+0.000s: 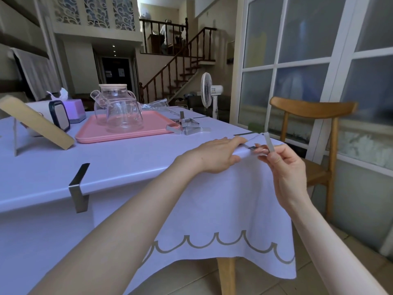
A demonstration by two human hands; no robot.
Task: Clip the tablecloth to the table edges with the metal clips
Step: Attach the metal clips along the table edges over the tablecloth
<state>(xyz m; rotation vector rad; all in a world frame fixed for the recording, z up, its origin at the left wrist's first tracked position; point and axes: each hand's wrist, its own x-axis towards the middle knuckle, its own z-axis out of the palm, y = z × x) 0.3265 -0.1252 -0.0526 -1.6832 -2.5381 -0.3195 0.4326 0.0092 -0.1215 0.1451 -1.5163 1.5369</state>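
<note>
A white tablecloth [131, 158] with a grey scalloped hem covers the table and hangs over its near edge. One metal clip [79, 188] sits clamped over that edge at the left. My left hand [217, 155] lies flat on the cloth at the edge near the right corner, fingers straight, thumb below the rim. My right hand [282, 165] pinches another metal clip [268, 143] just beside the left fingertips, its upper arm tilted up above the cloth at the corner. Several loose clips [187, 127] lie in a pile on the table behind my hands.
A pink tray [89, 135] holds two glass teapots [119, 109]. A tilted wooden board [36, 122], a dark-framed device and a purple tissue box stand at the left. A wooden chair [312, 116] stands right of the corner, a white fan [209, 92] beyond.
</note>
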